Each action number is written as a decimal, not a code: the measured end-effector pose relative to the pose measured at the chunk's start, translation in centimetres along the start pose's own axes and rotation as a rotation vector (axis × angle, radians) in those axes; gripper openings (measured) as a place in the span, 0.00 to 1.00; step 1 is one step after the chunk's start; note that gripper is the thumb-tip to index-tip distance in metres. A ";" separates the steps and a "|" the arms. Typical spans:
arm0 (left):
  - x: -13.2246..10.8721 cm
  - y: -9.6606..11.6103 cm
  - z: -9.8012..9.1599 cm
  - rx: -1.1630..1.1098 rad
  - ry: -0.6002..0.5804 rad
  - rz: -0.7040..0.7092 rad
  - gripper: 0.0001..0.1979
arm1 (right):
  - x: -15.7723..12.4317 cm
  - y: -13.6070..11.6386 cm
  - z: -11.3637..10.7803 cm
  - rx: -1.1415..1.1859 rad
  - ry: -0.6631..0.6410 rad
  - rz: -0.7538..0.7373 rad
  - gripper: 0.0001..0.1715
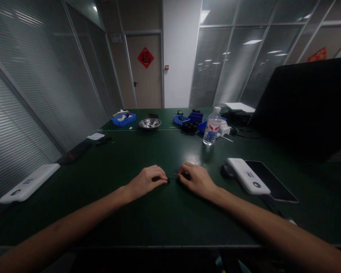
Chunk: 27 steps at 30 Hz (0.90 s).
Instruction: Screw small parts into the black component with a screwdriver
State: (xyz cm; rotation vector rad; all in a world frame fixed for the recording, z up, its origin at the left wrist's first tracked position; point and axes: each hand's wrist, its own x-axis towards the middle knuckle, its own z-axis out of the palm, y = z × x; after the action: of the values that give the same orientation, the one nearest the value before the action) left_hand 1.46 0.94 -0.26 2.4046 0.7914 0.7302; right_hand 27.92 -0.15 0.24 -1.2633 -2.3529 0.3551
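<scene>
My left hand (152,177) rests low over the dark green table with thumb and fingers pinched on a small black piece (168,180). Too little of the piece shows to tell its kind. Just to the right, my right hand (194,177) is closed, its side against the table. From its fingertips a thin pale tip (175,174) points left toward the black piece, with a small gap between them. Something dark shows inside the curl of the right fingers; the rest of that thin tool is hidden by the hand.
A water bottle (212,127) stands upright beyond my right hand. A black mouse (227,171), white power bank (247,176) and dark tablet (269,180) lie to the right. Farther back are a metal bowl (149,128) and blue trays (124,121). Another white power bank (30,183) lies left.
</scene>
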 end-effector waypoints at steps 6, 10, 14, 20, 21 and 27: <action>-0.1 -0.2 0.1 -0.017 0.018 -0.054 0.06 | -0.2 -0.5 0.0 0.047 -0.045 -0.084 0.06; -0.1 0.1 -0.4 -0.023 -0.019 -0.059 0.06 | -0.2 -0.8 0.1 0.039 -0.058 -0.093 0.06; -0.3 0.2 -0.8 -0.055 -0.029 -0.079 0.07 | -0.3 -0.9 0.2 0.031 -0.057 -0.105 0.06; -0.4 -0.3 -0.6 -0.107 0.002 -0.076 0.12 | -0.3 -0.8 0.3 0.103 -0.039 -0.128 0.06; -0.3 -0.3 -0.6 -0.130 0.006 -0.065 0.12 | -0.3 -0.7 0.3 0.117 -0.038 -0.131 0.06; -0.3 -0.2 -0.5 -0.136 0.000 -0.048 0.11 | -0.4 -1.1 0.1 0.054 -0.063 -0.169 0.08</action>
State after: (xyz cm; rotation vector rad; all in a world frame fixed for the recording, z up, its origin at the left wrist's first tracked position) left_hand 0.91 1.01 -0.10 2.2572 0.7713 0.7407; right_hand 27.24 -1.12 0.47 -1.0345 -2.4647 0.4053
